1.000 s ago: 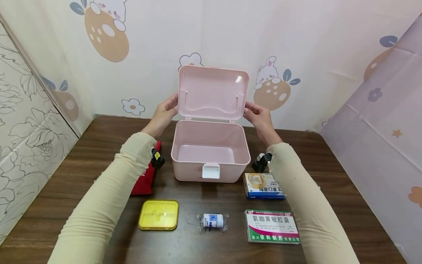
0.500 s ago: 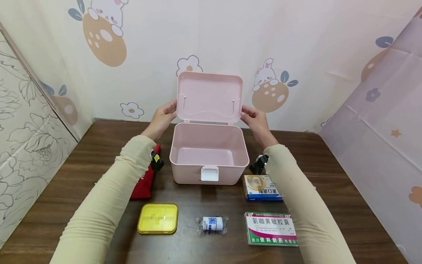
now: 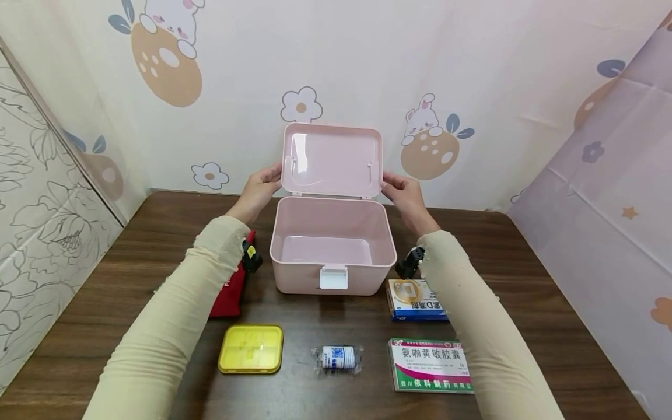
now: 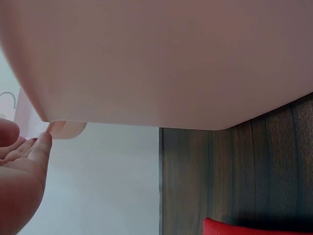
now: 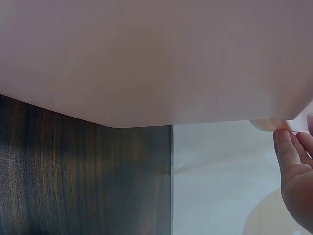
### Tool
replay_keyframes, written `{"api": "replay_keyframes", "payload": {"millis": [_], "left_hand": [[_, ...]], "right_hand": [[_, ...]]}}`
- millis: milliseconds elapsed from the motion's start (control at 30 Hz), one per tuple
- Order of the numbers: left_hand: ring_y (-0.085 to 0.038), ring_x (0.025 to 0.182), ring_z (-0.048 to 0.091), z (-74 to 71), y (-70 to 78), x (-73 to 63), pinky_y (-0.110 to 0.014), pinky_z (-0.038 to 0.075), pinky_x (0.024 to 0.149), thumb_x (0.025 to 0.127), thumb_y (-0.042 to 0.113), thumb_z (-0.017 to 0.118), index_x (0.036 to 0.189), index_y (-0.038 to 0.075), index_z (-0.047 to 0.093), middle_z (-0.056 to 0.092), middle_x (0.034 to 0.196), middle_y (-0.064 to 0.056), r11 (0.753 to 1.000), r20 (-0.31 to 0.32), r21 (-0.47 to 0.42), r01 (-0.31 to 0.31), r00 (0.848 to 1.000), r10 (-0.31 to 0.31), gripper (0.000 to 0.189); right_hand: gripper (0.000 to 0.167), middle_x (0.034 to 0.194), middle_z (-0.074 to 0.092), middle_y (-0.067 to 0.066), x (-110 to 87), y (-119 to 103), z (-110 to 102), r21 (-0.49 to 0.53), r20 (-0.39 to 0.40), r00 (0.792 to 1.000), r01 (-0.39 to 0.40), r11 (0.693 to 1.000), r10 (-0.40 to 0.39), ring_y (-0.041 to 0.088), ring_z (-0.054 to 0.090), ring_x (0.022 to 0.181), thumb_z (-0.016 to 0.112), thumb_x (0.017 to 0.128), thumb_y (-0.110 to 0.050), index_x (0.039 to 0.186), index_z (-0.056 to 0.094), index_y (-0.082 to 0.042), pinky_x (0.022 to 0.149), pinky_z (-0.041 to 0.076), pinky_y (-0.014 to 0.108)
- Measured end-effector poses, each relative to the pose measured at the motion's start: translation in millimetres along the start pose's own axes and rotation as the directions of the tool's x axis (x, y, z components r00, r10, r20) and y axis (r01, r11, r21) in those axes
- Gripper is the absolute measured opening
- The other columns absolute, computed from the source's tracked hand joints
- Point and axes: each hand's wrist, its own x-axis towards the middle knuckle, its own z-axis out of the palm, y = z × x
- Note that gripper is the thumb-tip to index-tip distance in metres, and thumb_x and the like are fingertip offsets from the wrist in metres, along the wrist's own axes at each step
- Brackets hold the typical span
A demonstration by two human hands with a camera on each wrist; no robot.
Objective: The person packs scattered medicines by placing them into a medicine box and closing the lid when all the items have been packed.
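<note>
A pink plastic box [image 3: 333, 277] stands in the middle of the table with its hinged lid [image 3: 333, 154] raised at the back. The box's inside is bare, and a white latch [image 3: 333, 277] hangs on its front. My left hand [image 3: 257, 192] holds the lid's left edge, near the hinge. On the opposite edge, my right hand [image 3: 406, 198] grips at about the same height. Some fingertips of both hands are hidden behind the lid. Both wrist views are mostly filled by the box's side walls [image 4: 146, 63], with the hands at the outer borders.
In front of the box lie a yellow pill case [image 3: 251, 349], a plastic-wrapped white roll [image 3: 338, 357] and a green-and-white medicine box [image 3: 430, 364]. A blue-and-white vitamin D box [image 3: 415, 300] lies right, partly under the right sleeve. A red pouch [image 3: 228, 297] lies left. A patterned curtain [image 3: 352, 52] hangs behind.
The lid has tilted farther back toward the curtain, and both hands have moved slightly with it. The view has shifted a little. The items on the table have stayed in place.
</note>
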Motion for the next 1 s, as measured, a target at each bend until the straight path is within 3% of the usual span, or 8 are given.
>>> {"api": "replay_keyframes", "payload": {"millis": [300,700,1000], "left_hand": [[-0.027,0.137,0.031,-0.5,-1.2,1.9,-0.033,0.028,0.11,0.095,-0.007,0.036,0.144,-0.01,0.027,0.03,0.15,-0.021,0.998,-0.012,0.003,0.07,0.998,-0.07,0.05],[-0.027,0.137,0.032,-0.9,-3.8,3.8,-0.033,0.029,0.11,0.094,-0.007,0.037,0.143,-0.011,0.029,0.032,0.149,-0.021,0.993,-0.006,0.007,0.121,0.993,-0.121,0.05],[-0.022,0.133,0.039,-4.2,-6.4,-0.5,-0.029,0.034,0.106,0.093,-0.003,0.041,0.143,-0.008,0.034,0.038,0.147,-0.019,0.991,-0.003,0.021,0.135,0.991,-0.135,0.05]], "right_hand": [[0.038,0.13,0.054,0.024,0.4,2.2,-1.2,-0.073,0.006,0.999,-0.05,0.996,0.05,0.028,0.054,0.119,0.056,0.095,-0.003,0.131,0.052,0.008,0.099,0.042,0.032],[0.035,0.123,0.059,0.024,-0.6,4.1,0.6,-0.149,-0.013,0.998,-0.063,0.987,0.062,0.018,0.059,0.102,0.057,0.093,0.0,0.127,0.056,0.008,0.097,0.045,0.032],[0.034,0.124,0.059,0.024,-2.5,6.3,1.0,-0.151,-0.022,0.996,-0.09,0.984,0.088,0.015,0.059,0.1,0.058,0.093,0.0,0.125,0.057,0.009,0.095,0.046,0.03]]}}
